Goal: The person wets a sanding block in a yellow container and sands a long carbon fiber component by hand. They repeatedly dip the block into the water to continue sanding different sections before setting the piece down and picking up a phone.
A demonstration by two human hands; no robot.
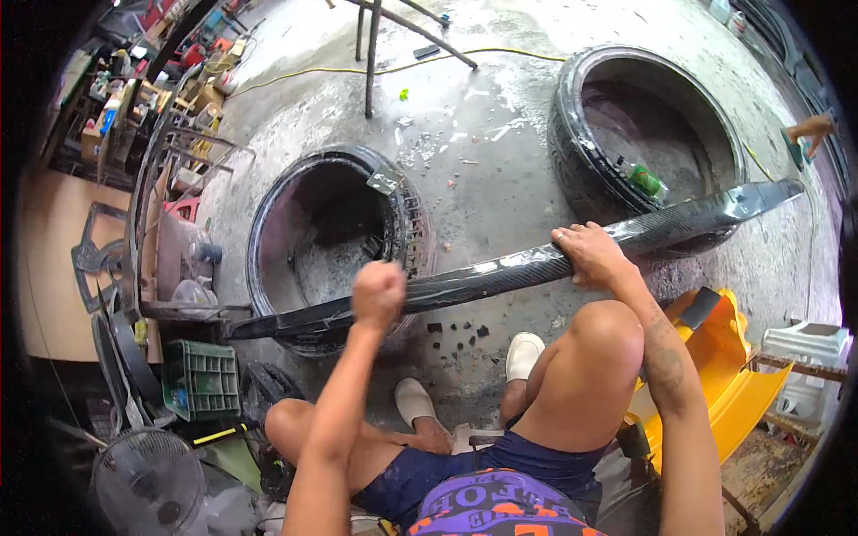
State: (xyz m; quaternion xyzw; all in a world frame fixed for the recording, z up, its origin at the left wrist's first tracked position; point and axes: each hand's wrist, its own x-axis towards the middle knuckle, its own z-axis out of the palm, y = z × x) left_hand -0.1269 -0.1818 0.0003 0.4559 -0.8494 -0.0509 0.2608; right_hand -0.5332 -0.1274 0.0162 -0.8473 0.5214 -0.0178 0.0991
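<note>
The right hand (593, 255) grips the long glossy black woven-pattern strip (492, 278). The left hand (378, 292) is fisted over it; contents indeterminable.

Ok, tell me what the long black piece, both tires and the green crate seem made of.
Long black piece: glossy, probably carbon fibre or a lookalike, from its woven pattern and reflections. Left tire and right tire: likely rubber, slightly shiny, by their thick black walls. Green crate: likely plastic, matte, with ribbed lattice sides.

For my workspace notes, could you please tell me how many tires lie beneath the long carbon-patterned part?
2: the left tire, near the left hand, and the right tire, farther away.
</note>
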